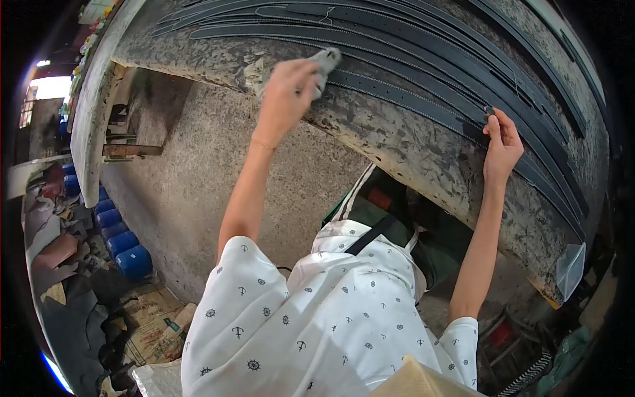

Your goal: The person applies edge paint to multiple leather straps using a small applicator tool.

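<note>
Several dark leather belts with pale stitched edges lie side by side along the worktable. My left hand, slightly blurred, is closed around a grey-white rag near the table's front edge. The rag is beside the holed end of the nearest belt. Over the belts on the right, my right hand is closed in a pinch at thumb and forefinger. A small dark bit shows at those fingertips, too small to name. Loose pale thread lies across the belts at the back.
The worktable has a stained, worn top. A clear plastic piece hangs at its right corner. Down on the left are blue containers, leather scraps and a printed sack. A dark green bag sits beneath the table edge.
</note>
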Demonstrator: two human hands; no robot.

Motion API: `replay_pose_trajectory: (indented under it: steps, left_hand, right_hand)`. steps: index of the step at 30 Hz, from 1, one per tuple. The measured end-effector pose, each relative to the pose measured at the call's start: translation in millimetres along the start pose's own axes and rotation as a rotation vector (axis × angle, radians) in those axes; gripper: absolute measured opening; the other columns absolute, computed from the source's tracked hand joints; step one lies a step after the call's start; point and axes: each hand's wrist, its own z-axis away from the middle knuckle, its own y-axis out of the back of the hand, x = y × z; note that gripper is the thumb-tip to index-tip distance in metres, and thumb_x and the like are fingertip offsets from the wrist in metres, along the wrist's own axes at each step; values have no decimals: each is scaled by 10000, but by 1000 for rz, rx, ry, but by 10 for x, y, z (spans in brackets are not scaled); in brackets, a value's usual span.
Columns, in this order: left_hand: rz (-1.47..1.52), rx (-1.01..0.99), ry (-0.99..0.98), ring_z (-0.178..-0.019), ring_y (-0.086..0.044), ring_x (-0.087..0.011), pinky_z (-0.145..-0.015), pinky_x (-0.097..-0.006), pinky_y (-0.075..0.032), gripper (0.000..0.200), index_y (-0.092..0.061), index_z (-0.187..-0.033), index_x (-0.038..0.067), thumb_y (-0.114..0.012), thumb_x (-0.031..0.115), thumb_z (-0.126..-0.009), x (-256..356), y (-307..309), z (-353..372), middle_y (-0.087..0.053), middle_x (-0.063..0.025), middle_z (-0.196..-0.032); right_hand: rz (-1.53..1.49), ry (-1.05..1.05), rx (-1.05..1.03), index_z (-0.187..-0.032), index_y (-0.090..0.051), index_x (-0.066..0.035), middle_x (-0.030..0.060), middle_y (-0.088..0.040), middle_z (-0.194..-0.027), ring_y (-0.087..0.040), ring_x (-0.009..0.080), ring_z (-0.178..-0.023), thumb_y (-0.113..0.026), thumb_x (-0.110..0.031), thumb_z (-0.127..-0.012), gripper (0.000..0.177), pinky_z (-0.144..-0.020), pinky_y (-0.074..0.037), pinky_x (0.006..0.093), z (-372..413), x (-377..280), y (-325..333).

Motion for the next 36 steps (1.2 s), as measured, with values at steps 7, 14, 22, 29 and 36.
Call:
replay_pose_trajectory:
  steps: [7,14,22,29,36]
  left_hand:
    - [-142,-59,-247,-1129,-585,-283,-988,-439,-444,161,-771,-1046,68,-709,108,-903,-160,-60,66,-670,-61,-1188]
    - [-213,-13,-277,-1152,-580,-304,-989,-446,-436,202,-744,-1113,74,-681,104,-924,-93,-74,194,-670,-68,-1184]
    - [-155,151,-117,-1137,-610,-331,-979,-438,-469,149,-733,-1034,14,-672,70,-911,91,-303,257,-684,-102,-1161]
    - [-230,75,-182,-1110,-632,-272,-922,-423,-476,147,-753,-1023,69,-688,93,-894,268,-311,215,-697,-55,-1156]
    - [-674,211,38,-1292,-522,-293,-1072,-522,-350,255,-735,-1132,105,-648,269,-957,-658,264,-184,-610,-104,-1336]
  right_hand:
    - [61,11,8,-1151,-704,36,20,-673,-929,-581,71,-776,-680,-69,-978,204,-725,-480,217,-7,-9,-13]
    - [84,22,-4,-1158,-703,37,14,-660,-913,-575,73,-772,-676,-70,-981,208,-720,-476,220,-11,24,-5]
    - [38,28,12,-1148,-711,36,7,-660,-888,-569,71,-763,-695,-92,-975,216,-710,-471,221,-49,34,-10]
    - [41,38,-11,-1147,-713,32,9,-656,-891,-566,73,-761,-693,-101,-978,217,-709,-464,219,-49,14,2]
    - [45,18,9,-1147,-717,24,20,-682,-933,-582,73,-771,-701,-103,-972,217,-722,-477,217,-46,48,18]
